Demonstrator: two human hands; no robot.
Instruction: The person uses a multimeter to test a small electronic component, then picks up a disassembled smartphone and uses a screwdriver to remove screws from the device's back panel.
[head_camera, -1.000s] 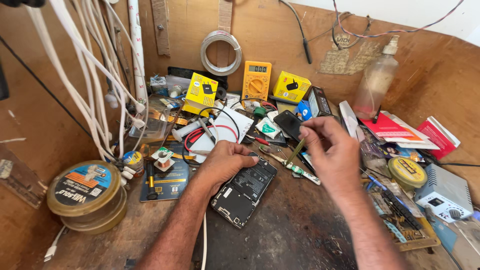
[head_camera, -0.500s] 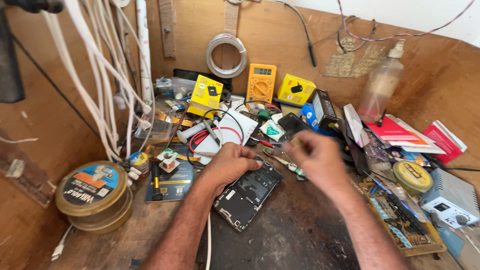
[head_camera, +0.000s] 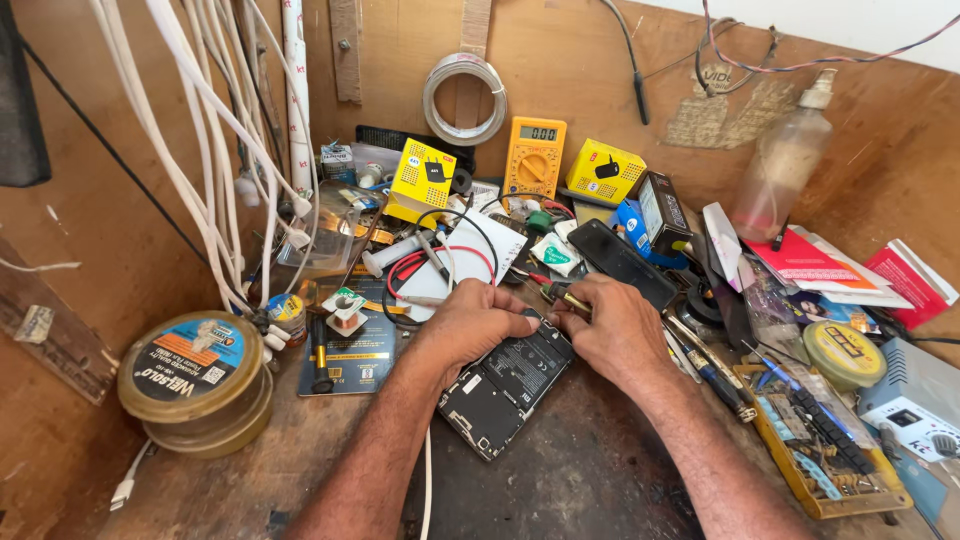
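Observation:
An opened black phone (head_camera: 505, 385) lies face down on the dark bench mat, its insides showing. My left hand (head_camera: 475, 325) rests on the phone's upper left edge and presses it down. My right hand (head_camera: 612, 325) grips a small screwdriver (head_camera: 562, 297) with a green and brass handle, its tip at the phone's top corner. Both hands sit close together over the phone's upper end. The screw or part under the tip is hidden by my fingers.
An orange multimeter (head_camera: 534, 155) and two yellow boxes (head_camera: 423, 180) stand at the back. Round solder tins (head_camera: 195, 380) sit at the left, white cables (head_camera: 215, 150) hang above. A tray of tools (head_camera: 820, 450), a plastic bottle (head_camera: 785, 165) and red booklets (head_camera: 830, 265) crowd the right.
My right hand came down from a raised position to the phone's top corner with the screwdriver. My left hand stayed on the phone.

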